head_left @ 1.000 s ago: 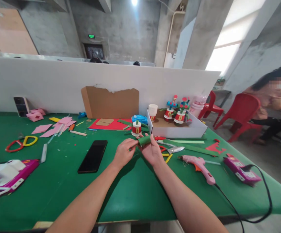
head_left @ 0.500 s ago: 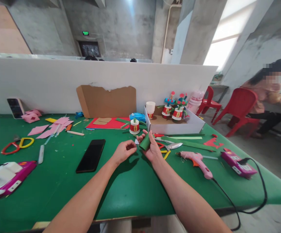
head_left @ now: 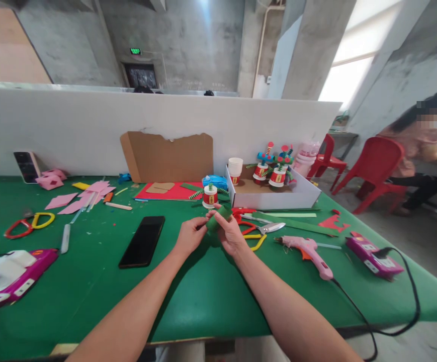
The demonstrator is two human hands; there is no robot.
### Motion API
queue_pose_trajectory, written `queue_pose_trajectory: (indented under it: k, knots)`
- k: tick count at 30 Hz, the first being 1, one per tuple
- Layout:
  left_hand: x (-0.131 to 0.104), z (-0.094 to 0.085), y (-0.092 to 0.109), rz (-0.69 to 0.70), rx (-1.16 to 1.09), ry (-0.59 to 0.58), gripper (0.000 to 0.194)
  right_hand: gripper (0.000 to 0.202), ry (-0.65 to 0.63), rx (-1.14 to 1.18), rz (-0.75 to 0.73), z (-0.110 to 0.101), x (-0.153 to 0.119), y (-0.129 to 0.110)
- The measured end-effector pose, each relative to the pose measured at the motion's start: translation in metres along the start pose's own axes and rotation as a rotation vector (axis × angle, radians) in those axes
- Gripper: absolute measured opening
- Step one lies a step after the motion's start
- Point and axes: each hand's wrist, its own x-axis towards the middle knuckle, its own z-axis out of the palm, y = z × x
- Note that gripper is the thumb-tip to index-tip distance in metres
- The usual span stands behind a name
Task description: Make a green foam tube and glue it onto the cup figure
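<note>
A rolled green paper tube (head_left: pixel 219 217) is held above the middle of the green table. My right hand (head_left: pixel 231 232) wraps its fingers and thumb round the tube. My left hand (head_left: pixel 194 230) is closed at the tube's left end, fingertips pinched together; what they grip is too small to make out. Just behind the hands stands a red and white paper cup figure (head_left: pixel 209 196) with green springy arms. A black phone (head_left: pixel 142 242) lies left of my left hand. Scissors with a yellow and red handle (head_left: pixel 265 229) lie right of my right hand.
A white box (head_left: pixel 274 200) holds cups and similar figures. At the right are a pink glue gun (head_left: pixel 311 251), its black cable and a purple power strip (head_left: pixel 374 259). Pink paper (head_left: pixel 97 188) and more scissors (head_left: pixel 29 225) lie left. A person sits beyond a red chair (head_left: pixel 376 161).
My left hand has moved up to the tube's left end, its fingers now closed. The tube has tilted in my right hand, and the small white piece beside it no longer shows.
</note>
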Motion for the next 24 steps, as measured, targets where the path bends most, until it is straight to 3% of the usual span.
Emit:
queue_pose_trajectory:
  k: [3,15,21,24]
  knots:
    - [0.000,0.000,-0.001,0.011,0.008,0.030,0.021,0.037,0.039,-0.079,-0.032,0.002,-0.001,-0.001]
    - [0.000,0.003,-0.013,0.054,0.083,-0.115,0.028,0.025,0.065,-0.396,-0.176,0.001,-0.003,-0.005]
    - [0.002,-0.012,-0.005,0.121,0.081,0.141,0.018,0.017,0.014,-1.118,-0.278,-0.014,0.005,-0.009]
    - [0.001,-0.015,-0.001,0.191,0.056,0.108,0.016,0.006,-0.031,-1.480,-0.256,-0.015,0.002,-0.010]
